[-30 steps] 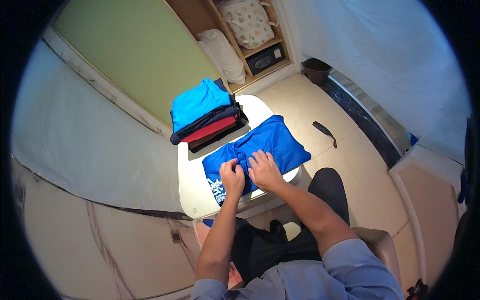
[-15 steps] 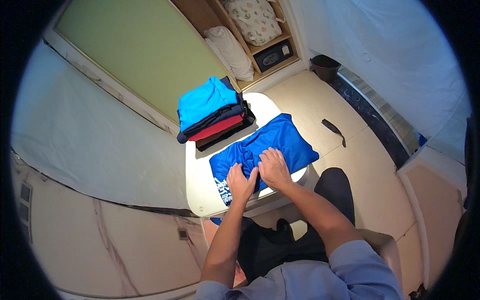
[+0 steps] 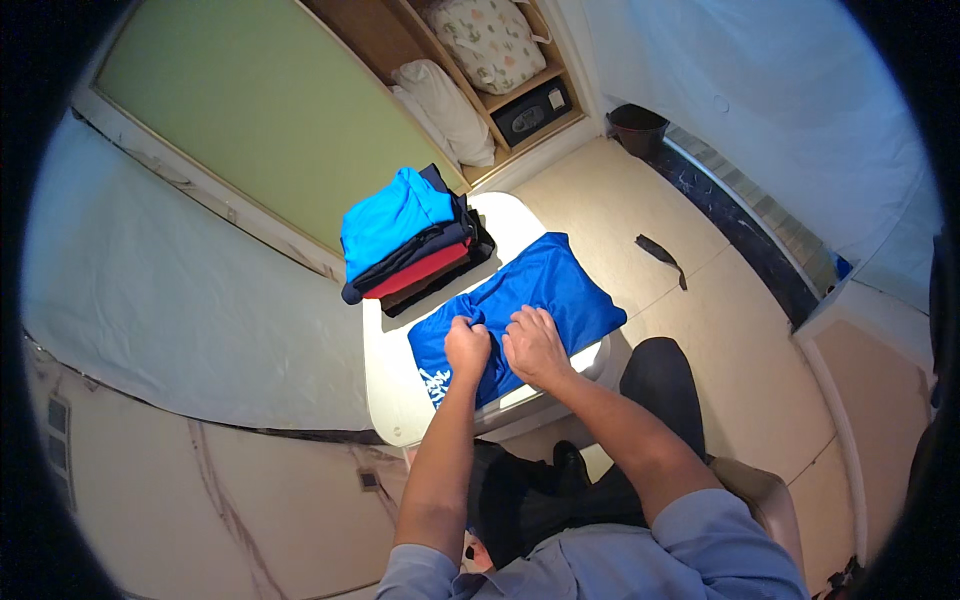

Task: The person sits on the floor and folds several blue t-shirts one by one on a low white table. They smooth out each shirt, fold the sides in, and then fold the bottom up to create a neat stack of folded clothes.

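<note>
A royal blue garment [image 3: 562, 285] with white print at its left end lies spread and loosely folded across a small white table [image 3: 388, 395]. My left hand [image 3: 467, 350] is closed on the cloth near the garment's middle, the thumb side up. Just to its right, my right hand [image 3: 535, 348] has its fingers bent and bunched on the same garment, pinching a ridge of fabric. Wrinkles run between the two hands. Behind the garment, at the table's left, rises a stack of folded clothes [image 3: 410, 235], light blue on top with dark and red layers beneath.
A cabinet with a green sliding door [image 3: 250, 110] stands beyond the table, its shelves holding a white pillow [image 3: 450, 110], a patterned bag [image 3: 490, 40] and a black safe [image 3: 535, 112]. A dark bucket [image 3: 637, 128] and a black strap [image 3: 662, 258] are on the floor.
Half a second ago both hands lay with fingers extended on the cloth. Now the left has closed into a grip and the right's fingers have curled in. The whole view has shifted slightly.
</note>
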Demonstrator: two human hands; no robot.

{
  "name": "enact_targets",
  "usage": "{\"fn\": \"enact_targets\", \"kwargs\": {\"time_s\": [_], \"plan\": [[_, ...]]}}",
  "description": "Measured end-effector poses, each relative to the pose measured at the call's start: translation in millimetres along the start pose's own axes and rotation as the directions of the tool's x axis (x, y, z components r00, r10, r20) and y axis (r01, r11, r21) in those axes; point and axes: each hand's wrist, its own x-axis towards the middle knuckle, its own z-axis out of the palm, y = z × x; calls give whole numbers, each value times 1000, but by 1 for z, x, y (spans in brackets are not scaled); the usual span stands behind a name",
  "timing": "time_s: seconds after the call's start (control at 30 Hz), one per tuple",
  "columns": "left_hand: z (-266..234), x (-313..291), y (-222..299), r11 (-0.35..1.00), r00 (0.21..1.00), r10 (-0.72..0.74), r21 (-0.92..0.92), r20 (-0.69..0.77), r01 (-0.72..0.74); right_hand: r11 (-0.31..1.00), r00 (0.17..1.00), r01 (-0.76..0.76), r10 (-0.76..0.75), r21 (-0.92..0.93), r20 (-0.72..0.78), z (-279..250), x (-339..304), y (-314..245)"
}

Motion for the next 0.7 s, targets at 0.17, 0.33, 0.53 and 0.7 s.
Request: {"fn": "enact_targets", "kwargs": {"time_s": [0.17,0.33,0.53,0.7], "plan": [[-8,13,-11,538,881,-423,-723,214,434,1000,999,-20,20,19,45,-2,0,1],[-23,16,12,575,968,-227,-787,108,223,999,999,-34,33,20,38,-4,-1,4],[2,4,30,824,891,-21,-497,454,273,999,999,-33,33,8,12,-2,-1,9],[-7,-16,5,774,958,100,-626,268,94,991,991,-34,49,127,-123,3,0,4]]}}
